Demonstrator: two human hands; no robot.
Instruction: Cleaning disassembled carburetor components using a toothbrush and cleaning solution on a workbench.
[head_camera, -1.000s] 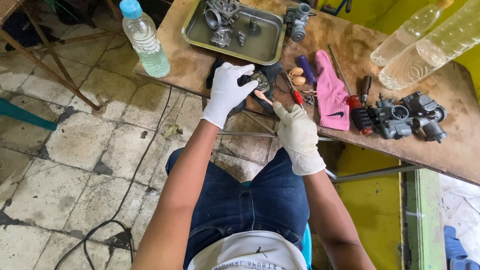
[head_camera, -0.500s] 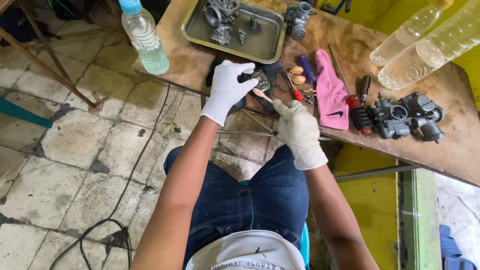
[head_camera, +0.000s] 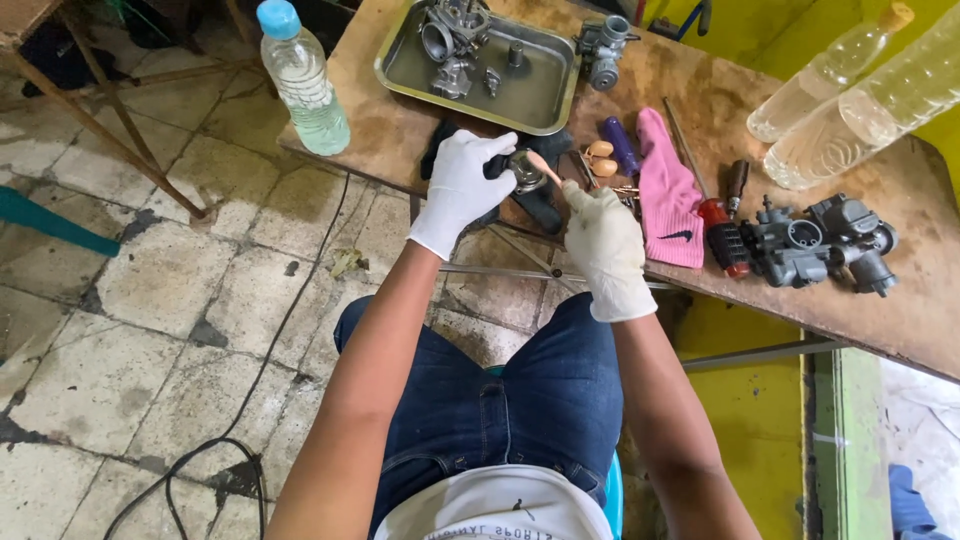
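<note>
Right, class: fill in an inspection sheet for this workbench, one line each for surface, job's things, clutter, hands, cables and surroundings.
Surface: worn, stained wooden table.
Job's things: small metal part held over the table edge; wooden-handled tool against it.
Clutter: metal tray with engine parts; carburettor; pink glove; red-handled screwdriver; purple handle; two clear bottles lying down; upright blue-capped bottle.
Hands: left hand and right hand, both white-gloved, left gripping the part, right gripping the tool.
Cables: black cable on the floor.
Surroundings: cracked tiled floor; yellow wall.
</note>
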